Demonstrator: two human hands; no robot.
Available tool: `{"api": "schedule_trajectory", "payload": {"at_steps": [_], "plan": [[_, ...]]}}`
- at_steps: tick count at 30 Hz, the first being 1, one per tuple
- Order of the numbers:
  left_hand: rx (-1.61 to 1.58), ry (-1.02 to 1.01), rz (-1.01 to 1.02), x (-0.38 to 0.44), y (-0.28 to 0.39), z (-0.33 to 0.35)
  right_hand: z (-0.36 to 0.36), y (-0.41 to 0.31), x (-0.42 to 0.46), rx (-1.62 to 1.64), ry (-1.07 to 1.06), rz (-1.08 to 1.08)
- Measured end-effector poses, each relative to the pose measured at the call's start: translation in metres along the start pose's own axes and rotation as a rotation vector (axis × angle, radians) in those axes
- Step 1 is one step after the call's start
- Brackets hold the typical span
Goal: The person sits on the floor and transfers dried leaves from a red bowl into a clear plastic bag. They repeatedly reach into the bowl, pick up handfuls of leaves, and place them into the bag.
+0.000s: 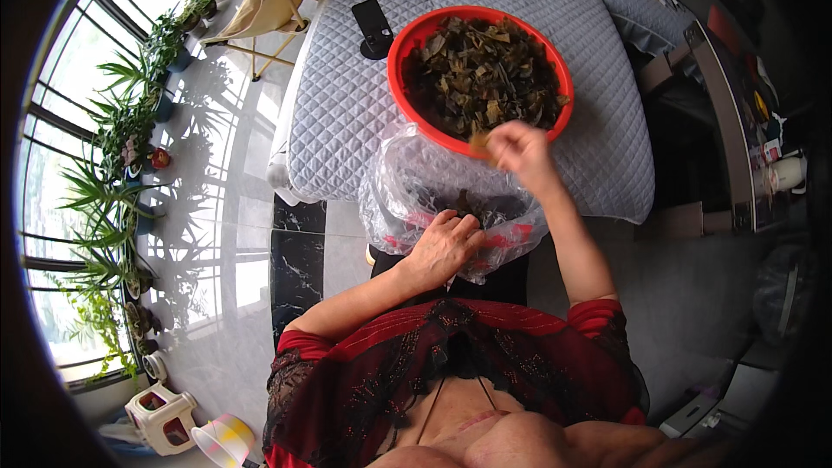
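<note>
A round red plastic basin (pixel 396 88) stands on a quilted bed cover, heaped with dark brown-green dried leaf pieces (pixel 484 71). Over the basin's near rim, my right hand (pixel 523 153) pinches a yellowish-brown leaf piece (pixel 482 143); both are blurred by motion. Between the basin and my body sits a clear plastic bag (pixel 400 172) with red printing, its mouth spread wide. More dark leaf pieces (pixel 469 203) show inside it. My left hand (pixel 448 244) is curled over the bag's near edge, gripping the plastic, with its fingertips hidden.
A black phone (pixel 370 19) on a round stand is left of the basin, on the grey quilted cover (pixel 338 136). Beyond the bed are a folding fabric chair (pixel 260 6) and potted plants (pixel 123 149) along the window. A dark table-like frame (pixel 721 117) stands right.
</note>
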State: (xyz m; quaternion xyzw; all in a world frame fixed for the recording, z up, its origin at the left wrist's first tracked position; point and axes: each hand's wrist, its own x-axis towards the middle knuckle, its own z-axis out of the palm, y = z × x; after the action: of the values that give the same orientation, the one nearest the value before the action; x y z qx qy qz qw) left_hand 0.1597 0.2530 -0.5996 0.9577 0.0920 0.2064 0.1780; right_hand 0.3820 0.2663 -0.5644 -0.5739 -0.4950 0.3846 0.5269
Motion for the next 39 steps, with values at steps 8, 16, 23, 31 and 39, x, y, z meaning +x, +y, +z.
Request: {"api": "schedule_trajectory", "payload": {"at_steps": [8, 16, 23, 31, 39], "plan": [[-0.004, 0.013, 0.008, 0.000, 0.001, -0.004, 0.008, 0.002, 0.011, -0.673, 0.136, -0.243], [-0.012, 0.004, 0.003, 0.001, 0.001, -0.001, 0.012, 0.021, 0.047, -0.897, 0.149, 0.002], [0.009, 0.038, 0.009, -0.001, -0.001, -0.002, -0.014, 0.028, 0.055, -0.513, 0.415, -0.139], [-0.022, 0.037, 0.006, 0.000, 0.000, 0.001, -0.046, 0.034, 0.064, -0.224, 0.622, -0.318], [-0.023, 0.035, 0.000, 0.000, 0.001, -0.002, -0.030, 0.003, 0.042, 0.039, 0.554, -0.308]]}}
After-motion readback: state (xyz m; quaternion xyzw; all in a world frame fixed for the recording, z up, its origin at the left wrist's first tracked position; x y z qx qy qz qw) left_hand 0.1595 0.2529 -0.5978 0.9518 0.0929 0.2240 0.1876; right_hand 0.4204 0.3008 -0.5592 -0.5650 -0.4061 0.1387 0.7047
